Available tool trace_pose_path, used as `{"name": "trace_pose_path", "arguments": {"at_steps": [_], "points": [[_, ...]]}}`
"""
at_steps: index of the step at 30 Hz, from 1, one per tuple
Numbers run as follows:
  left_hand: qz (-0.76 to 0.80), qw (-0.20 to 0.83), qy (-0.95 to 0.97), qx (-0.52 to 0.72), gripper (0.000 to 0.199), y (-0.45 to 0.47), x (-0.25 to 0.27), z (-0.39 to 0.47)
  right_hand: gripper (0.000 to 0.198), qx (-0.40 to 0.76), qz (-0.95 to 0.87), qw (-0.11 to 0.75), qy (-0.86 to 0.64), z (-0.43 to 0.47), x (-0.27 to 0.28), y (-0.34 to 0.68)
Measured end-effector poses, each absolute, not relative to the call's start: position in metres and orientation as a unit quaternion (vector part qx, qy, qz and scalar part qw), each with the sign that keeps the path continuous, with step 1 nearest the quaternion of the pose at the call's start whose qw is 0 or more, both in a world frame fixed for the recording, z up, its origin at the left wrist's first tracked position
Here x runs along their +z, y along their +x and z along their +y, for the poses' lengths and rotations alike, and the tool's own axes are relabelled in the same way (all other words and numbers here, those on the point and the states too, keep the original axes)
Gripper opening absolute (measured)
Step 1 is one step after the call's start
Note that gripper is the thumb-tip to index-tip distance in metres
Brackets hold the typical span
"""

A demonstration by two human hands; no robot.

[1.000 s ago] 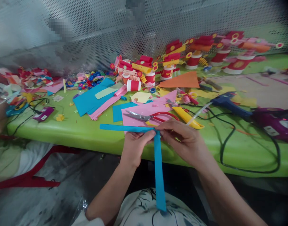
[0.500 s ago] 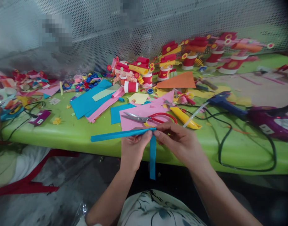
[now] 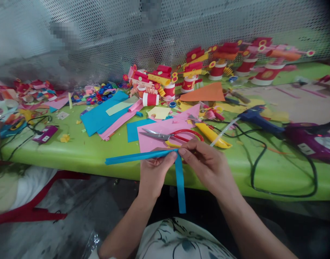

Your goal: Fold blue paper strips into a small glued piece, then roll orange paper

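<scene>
Pinching two lengths of blue paper strip point(image 3: 180, 187) where they meet, the left hand point(image 3: 153, 176) and right hand point(image 3: 210, 166) each have a thumb-and-finger grip on it, before the green surface point(image 3: 121, 169). Compared with one second ago, the hanging length ends higher, short of the patterned clothing point(image 3: 178, 237), and the leftward length slopes down. Red-handled scissors point(image 3: 168, 137) remain on pink paper point(image 3: 146, 144).

Blue paper strips point(image 3: 138, 157), 1 pointing L, 1 hanging approx. vert., ends meeting
</scene>
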State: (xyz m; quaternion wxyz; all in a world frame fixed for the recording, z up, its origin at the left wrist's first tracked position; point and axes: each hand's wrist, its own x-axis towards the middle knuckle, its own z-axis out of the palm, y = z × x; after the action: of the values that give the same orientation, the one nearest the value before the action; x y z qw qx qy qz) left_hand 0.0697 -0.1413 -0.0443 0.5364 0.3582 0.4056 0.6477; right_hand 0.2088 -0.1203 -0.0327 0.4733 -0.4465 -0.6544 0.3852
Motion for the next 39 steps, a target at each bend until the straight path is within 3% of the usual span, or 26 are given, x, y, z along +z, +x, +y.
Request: {"name": "trace_pose_path", "arguments": {"at_steps": [8,20,31,39], "points": [[0.388,0.552,0.342,0.654,0.015,0.075,-0.041,-0.142,0.017,0.435,-0.624,0.494,-0.422,-0.121,-0.031,0.207],[0.436,0.466,0.374,0.673,0.008,0.077,-0.046,-0.140,0.020,0.458,-0.601,0.475,-0.452,-0.122,-0.033,0.205],[0.347,0.659,0.232,0.626,0.006,0.072,-0.050,-0.137,0.017,0.504,-0.535,0.506,-0.451,-0.120,-0.029,0.208],[0.325,0.668,0.244,0.624,0.015,0.075,-0.054,-0.134,0.017,0.506,-0.547,0.497,-0.444,-0.121,-0.028,0.208]]}}
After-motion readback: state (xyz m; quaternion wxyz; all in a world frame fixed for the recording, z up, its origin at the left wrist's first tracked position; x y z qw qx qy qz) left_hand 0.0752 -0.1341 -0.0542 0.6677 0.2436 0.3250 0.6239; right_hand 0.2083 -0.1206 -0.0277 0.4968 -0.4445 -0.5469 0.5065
